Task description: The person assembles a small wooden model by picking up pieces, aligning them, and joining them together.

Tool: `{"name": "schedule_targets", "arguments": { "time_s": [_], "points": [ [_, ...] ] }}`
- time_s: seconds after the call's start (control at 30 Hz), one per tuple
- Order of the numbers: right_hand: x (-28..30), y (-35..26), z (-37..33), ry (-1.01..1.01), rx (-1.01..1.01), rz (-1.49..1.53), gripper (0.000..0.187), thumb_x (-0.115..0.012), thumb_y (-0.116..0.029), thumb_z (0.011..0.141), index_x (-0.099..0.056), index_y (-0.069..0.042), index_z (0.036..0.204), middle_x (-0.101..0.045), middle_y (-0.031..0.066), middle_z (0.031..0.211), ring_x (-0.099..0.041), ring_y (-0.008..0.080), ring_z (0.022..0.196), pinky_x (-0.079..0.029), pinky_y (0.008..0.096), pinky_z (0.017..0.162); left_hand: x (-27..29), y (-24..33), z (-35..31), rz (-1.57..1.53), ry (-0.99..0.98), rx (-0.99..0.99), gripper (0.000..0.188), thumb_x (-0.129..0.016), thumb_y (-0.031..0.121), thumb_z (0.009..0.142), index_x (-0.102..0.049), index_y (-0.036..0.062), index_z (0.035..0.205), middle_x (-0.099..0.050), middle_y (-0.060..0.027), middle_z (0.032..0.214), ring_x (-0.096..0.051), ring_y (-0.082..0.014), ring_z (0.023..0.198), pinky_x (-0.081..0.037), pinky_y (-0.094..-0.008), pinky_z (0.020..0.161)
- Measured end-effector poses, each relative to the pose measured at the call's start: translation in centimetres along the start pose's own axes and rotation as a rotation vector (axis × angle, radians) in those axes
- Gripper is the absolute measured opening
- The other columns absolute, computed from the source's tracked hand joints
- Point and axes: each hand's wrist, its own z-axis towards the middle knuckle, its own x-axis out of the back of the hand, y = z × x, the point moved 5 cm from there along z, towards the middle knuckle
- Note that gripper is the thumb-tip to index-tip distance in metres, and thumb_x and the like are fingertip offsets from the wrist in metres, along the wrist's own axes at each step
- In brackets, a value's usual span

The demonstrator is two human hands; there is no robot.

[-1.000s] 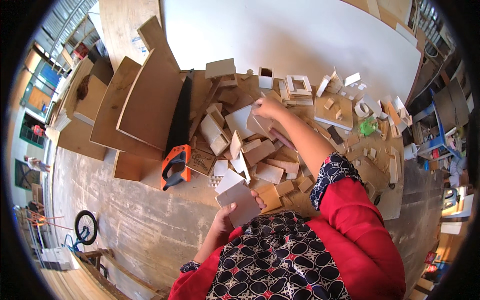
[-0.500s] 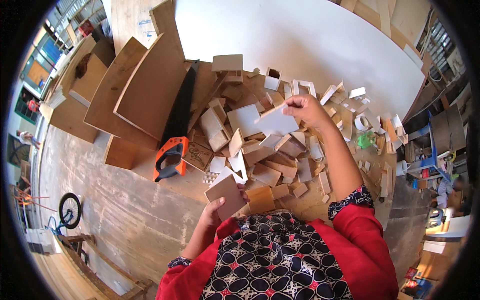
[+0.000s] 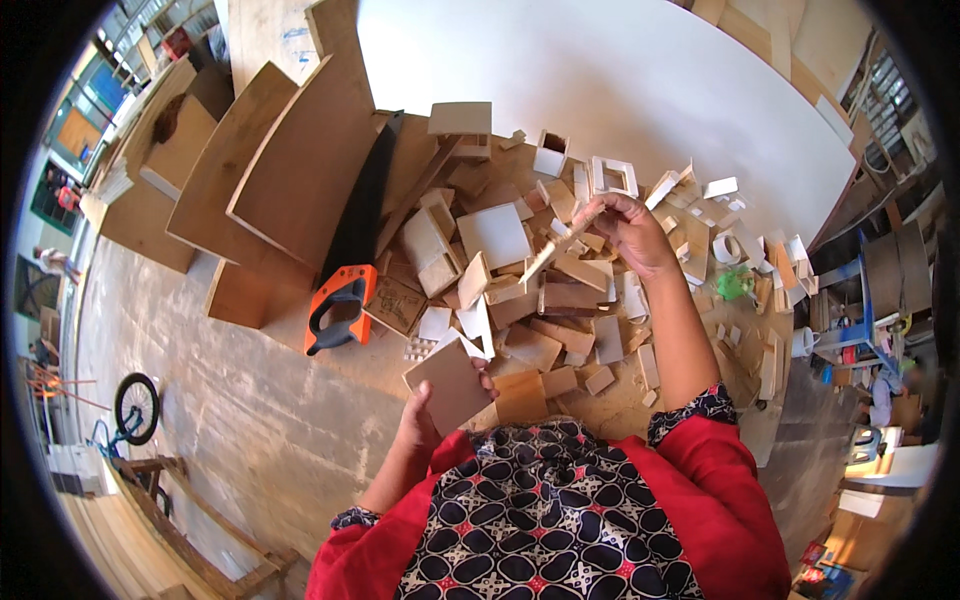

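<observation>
Clutter on every side

Wood offcuts (image 3: 530,346) crowd our tan worktop (image 3: 628,405), an orange-handled handsaw (image 3: 358,235) left of them beside standing plywood panels (image 3: 292,165) — white sheet (image 3: 560,70) beyond. Our left hand (image 3: 416,428) clamps a brown board (image 3: 450,386) near our body; our right hand (image 3: 638,240) pinches a thin wooden slab (image 3: 562,243) above the offcuts. Concrete floor (image 3: 270,370) spreads leftward.

Over there the counter (image 3: 618,405) is buried under a jumbled heap of wooden offcuts (image 3: 525,348), brown and white. An orange-handled saw (image 3: 358,245) lies left of them, blade pointing away; toward the right sit a white ring (image 3: 727,249) and, just beside it, some crumpled green plastic (image 3: 735,284).
</observation>
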Motion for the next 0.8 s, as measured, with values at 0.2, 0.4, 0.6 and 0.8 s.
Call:
{"name": "schedule_targets", "arguments": {
  "time_s": [0.2, 0.4, 0.6, 0.8],
  "points": [
    [-3.0, -0.2, -1.5, -0.184, 0.013, 0.081, 0.008, -0.060, -0.006, 0.090, -0.064, -0.005, 0.097, -0.066, 0.0081, 0.097, -0.064, 0.0208, 0.099, -0.051, 0.0354, 0.091, -1.4, 1.3, 1.0, -0.144, -0.028, -0.110, 0.107, -0.049, 0.084, 0.070, -0.042, -0.0010, 0.135, -0.054, -0.0175, 0.123, -0.055, -0.0282, 0.107, -0.044, -0.0404, 0.094],
    [-5.7, -0.9, -2.8, -0.258, 0.039, -0.011, 0.007, -0.063, -0.005, 0.087, -0.062, -0.005, 0.094, -0.065, 0.0085, 0.094, -0.063, 0.0217, 0.095, -0.049, 0.0380, 0.091, -0.3, 3.4, 0.9, 1.013, 0.051, -0.460, 0.098, -0.057, 0.069, 0.073, -0.043, -0.0070, 0.134, -0.054, -0.0194, 0.114, -0.053, -0.0311, 0.108, -0.039, -0.0419, 0.095],
    [-6.0, -0.7, -3.8, -0.255, -0.012, 0.010, 0.007, -0.063, -0.007, 0.088, -0.062, -0.003, 0.094, -0.064, 0.0065, 0.093, -0.062, 0.0198, 0.093, -0.049, 0.0355, 0.089, -2.0, 4.9, 0.7, 1.408, 0.215, -0.536, 0.092, -0.074, 0.053, 0.061, -0.047, -0.0008, 0.132, -0.052, -0.0222, 0.115, -0.054, -0.0374, 0.104, -0.044, -0.0436, 0.090],
    [-3.1, 2.4, -4.3, -0.070, -0.336, -0.325, 0.012, -0.061, -0.005, 0.088, -0.064, -0.002, 0.098, -0.060, -0.0028, 0.093, -0.055, 0.0057, 0.084, -0.045, 0.0246, 0.077, 2.8, 4.1, -0.7, 0.936, 0.268, -0.465, 0.096, -0.057, 0.071, 0.074, -0.046, -0.0060, 0.131, -0.055, -0.0148, 0.112, -0.055, -0.0256, 0.105, -0.041, -0.0392, 0.095]
  ]
}}
